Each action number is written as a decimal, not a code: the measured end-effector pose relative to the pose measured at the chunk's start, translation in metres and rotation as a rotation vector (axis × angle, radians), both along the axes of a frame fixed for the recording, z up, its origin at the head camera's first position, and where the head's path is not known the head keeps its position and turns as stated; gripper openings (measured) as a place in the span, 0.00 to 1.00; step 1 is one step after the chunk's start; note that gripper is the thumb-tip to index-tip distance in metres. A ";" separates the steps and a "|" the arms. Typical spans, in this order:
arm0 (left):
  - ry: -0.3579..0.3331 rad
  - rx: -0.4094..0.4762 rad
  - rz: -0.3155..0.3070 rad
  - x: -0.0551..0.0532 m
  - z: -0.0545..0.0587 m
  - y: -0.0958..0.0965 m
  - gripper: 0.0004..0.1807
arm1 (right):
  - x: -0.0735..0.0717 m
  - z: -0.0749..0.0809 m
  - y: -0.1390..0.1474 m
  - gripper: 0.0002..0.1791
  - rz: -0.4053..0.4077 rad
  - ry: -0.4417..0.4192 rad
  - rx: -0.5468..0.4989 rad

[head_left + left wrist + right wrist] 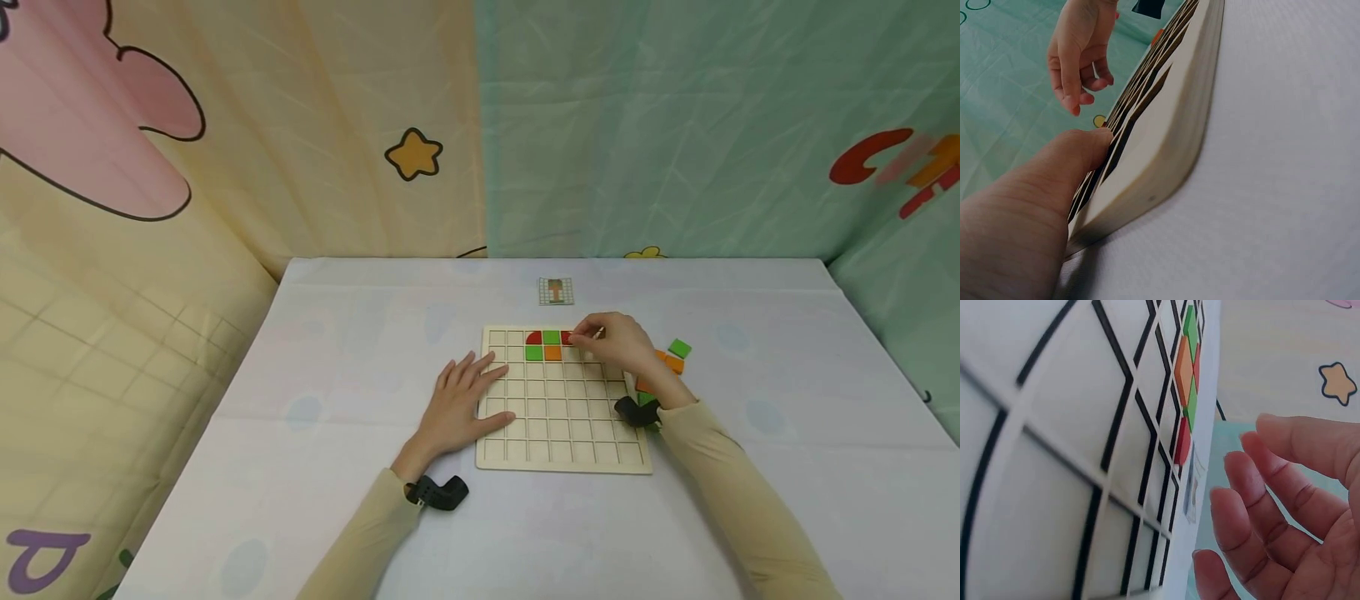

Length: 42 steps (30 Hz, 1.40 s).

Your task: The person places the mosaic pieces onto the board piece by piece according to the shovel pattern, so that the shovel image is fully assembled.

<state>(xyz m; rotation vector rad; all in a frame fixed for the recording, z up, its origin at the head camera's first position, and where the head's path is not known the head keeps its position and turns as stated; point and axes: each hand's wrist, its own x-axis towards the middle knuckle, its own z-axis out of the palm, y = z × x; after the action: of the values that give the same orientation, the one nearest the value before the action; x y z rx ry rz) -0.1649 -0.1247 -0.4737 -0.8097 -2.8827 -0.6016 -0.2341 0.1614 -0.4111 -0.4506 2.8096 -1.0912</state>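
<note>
A pale wooden grid board lies flat on the table. Near its far edge sit red, green and orange tiles in the cells. My left hand rests spread on the board's left side, and its thumb lies over the edge in the left wrist view. Above the far rows hovers my right hand, fingertips close to the rightmost red tile. Its fingers are loosely bent, with nothing between them in the right wrist view.
Several loose green and orange tiles lie right of the board, partly hidden by my right arm. A small picture card with a grid pattern lies beyond the board. Printed curtains hang behind the white table.
</note>
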 end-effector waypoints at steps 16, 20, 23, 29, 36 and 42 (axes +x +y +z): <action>0.002 0.012 -0.002 0.001 0.002 0.000 0.39 | 0.018 0.004 0.074 0.18 -0.204 0.099 -0.008; -0.004 0.014 -0.003 0.001 0.001 0.000 0.39 | 0.022 0.007 0.087 0.21 -0.230 0.046 0.006; -0.004 0.013 -0.001 0.001 0.001 0.000 0.39 | 0.022 0.007 0.093 0.23 -0.250 0.018 0.031; 0.001 0.015 -0.005 0.000 0.000 0.000 0.39 | 0.020 -0.002 0.106 0.24 -0.266 -0.023 0.086; 0.005 0.017 -0.007 0.000 0.000 0.000 0.39 | 0.018 -0.013 0.120 0.27 -0.279 -0.070 0.120; -0.002 0.014 -0.002 0.000 0.000 0.000 0.39 | 0.016 -0.013 0.124 0.28 -0.289 -0.094 0.138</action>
<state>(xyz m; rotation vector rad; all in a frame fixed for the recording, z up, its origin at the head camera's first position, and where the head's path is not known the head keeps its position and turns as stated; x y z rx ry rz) -0.1646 -0.1242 -0.4741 -0.8100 -2.8763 -0.6219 -0.2179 0.2851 -0.4244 0.0211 2.9015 -0.9236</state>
